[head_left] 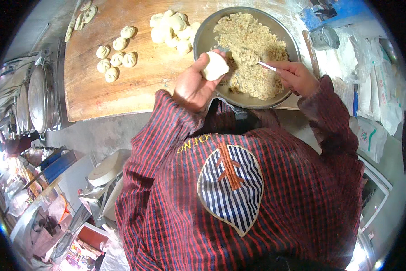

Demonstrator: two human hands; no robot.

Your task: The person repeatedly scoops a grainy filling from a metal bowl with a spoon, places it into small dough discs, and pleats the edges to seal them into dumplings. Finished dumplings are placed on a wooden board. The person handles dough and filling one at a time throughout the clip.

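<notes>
The left grip [194, 89] holds a pale dough wrapper [215, 67], its thumb along the near left edge and the fingers curled beneath. This hand, palm up, is at the left near side of the wide metal bowl [204, 37], with the wrapper overlapping the rim in view. The right grip [298, 77] is closed around a thin white handle [267, 66], pinched between thumb and fingers at the bowl's right side. The handle slants up and left into the crumbly, yellowish filling [252, 83]; the shape of its far end cannot be told, as the filling hides it.

The bowl sits on a wooden desk [142, 83], close to its near edge. Just left of the bowl lies a heap of pale dough pieces [170, 27], partly on top of one another. Farther left, seven small pleated buns [117, 59] stand in a loose group, some of them touching. Strips of dough [90, 14] lie near the far left corner.

To the right of the bowl are a metal cup [324, 38] and clear plastic bags [347, 56], with a blue container [331, 14] behind them. Striped sleeves [145, 135] cover both forearms.
</notes>
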